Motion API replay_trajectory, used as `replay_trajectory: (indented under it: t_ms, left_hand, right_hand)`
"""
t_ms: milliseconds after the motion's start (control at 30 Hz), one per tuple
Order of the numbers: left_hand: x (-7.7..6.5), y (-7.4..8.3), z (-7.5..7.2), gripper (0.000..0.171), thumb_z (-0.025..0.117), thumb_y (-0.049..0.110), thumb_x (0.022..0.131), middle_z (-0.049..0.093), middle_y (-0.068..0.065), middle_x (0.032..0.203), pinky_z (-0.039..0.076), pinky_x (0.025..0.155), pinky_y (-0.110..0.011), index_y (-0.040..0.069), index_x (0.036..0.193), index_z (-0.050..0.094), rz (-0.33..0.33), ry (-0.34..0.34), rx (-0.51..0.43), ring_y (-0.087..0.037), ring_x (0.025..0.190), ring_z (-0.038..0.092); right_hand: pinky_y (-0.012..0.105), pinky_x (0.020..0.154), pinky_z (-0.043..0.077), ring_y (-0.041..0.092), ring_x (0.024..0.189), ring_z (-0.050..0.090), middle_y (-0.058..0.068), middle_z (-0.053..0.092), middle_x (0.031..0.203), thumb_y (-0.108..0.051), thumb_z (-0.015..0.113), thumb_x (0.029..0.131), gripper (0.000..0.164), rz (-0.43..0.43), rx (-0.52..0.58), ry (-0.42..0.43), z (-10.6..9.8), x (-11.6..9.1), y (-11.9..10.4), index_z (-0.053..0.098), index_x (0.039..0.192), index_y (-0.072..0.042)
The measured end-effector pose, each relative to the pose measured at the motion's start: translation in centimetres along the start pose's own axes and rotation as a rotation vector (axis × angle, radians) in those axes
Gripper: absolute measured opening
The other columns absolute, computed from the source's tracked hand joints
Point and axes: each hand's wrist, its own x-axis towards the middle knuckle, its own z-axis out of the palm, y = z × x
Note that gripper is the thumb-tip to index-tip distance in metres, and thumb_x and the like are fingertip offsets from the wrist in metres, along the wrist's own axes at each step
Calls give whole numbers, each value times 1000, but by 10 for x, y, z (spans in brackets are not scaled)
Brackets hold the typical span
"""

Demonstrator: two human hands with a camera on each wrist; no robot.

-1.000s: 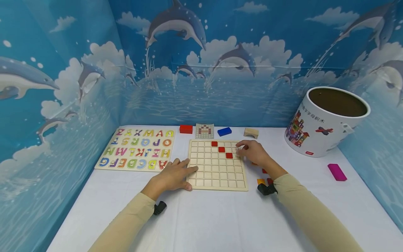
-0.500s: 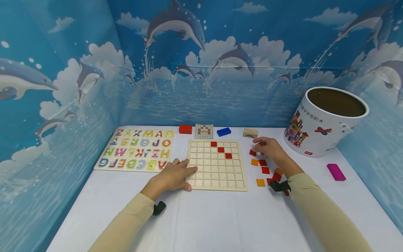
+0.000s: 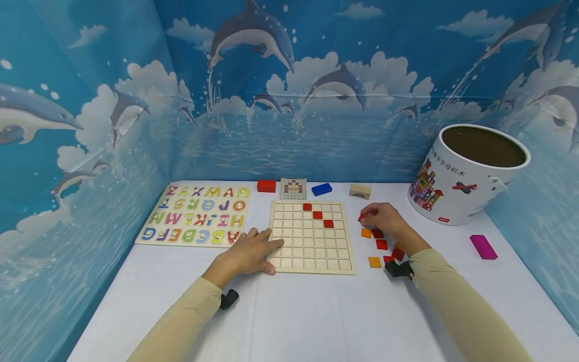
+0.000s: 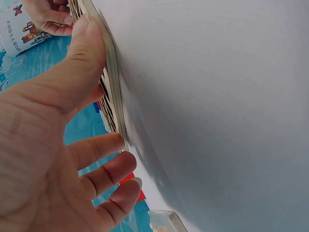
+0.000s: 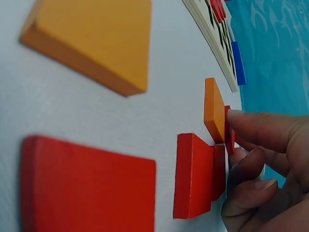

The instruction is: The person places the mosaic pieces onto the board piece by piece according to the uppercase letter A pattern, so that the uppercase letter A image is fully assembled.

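Note:
A wooden grid board (image 3: 312,246) lies on the table, with three red tiles set in a diagonal, among them the red square (image 3: 328,223). At its left edge rests my left hand (image 3: 248,251), index finger lying over the cells and thumb at the near corner. The left wrist view shows its other fingers spread loosely along the board's side. Right of the board, my right hand (image 3: 382,218) pinches a red tile (image 5: 229,126) between thumb and fingers, partly hidden by them. Beside that hand lie an orange tile (image 3: 366,233) and a red tile (image 3: 382,244).
An alphabet puzzle board (image 3: 194,213) lies at the left. Behind the grid are a red block (image 3: 267,186), a pattern card (image 3: 293,188), a blue block (image 3: 322,189) and a wooden arch (image 3: 360,190). A white bucket (image 3: 445,201) and magenta block (image 3: 483,247) stand right.
My right hand has left the board's right edge, moved right to the loose tiles, and now pinches a red one there. The left hand has stayed in place.

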Motion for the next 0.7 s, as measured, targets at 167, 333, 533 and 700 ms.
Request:
replay_trajectory:
  t_ms: [167, 333, 533, 700]
  left_hand:
    - [0, -1, 0, 81, 78, 53, 83, 35, -14, 163, 38, 105, -56, 30, 154, 47, 3, 5, -1, -34, 134, 41]
    - [0, -1, 2, 80, 78, 53, 83, 35, -14, 163, 38, 105, -56, 31, 154, 47, 5, 9, 6, -34, 134, 42]
    - [0, -1, 1, 80, 78, 53, 83, 35, -13, 163, 38, 105, -56, 30, 154, 47, 8, 12, 7, -34, 134, 42]
    - [0, -1, 1, 81, 78, 53, 83, 35, -13, 163, 38, 106, -56, 31, 154, 47, 7, 7, 5, -33, 134, 42]
  right_hand:
    - [28, 77, 51, 27, 91, 57, 14, 59, 106, -14, 72, 95, 36, -7, -33, 5, 1, 1, -1, 62, 127, -2]
    - [31, 73, 49, 28, 88, 55, 15, 56, 104, -16, 73, 94, 38, 6, -59, 10, 2, 1, -1, 60, 128, -6]
    - [32, 72, 47, 28, 88, 55, 16, 57, 103, -19, 73, 95, 36, 11, -82, 0, 1, 1, -2, 60, 126, -6]
    - [31, 71, 49, 28, 87, 54, 17, 56, 107, -21, 70, 97, 38, 28, -63, -3, 2, -2, -6, 54, 130, -10]
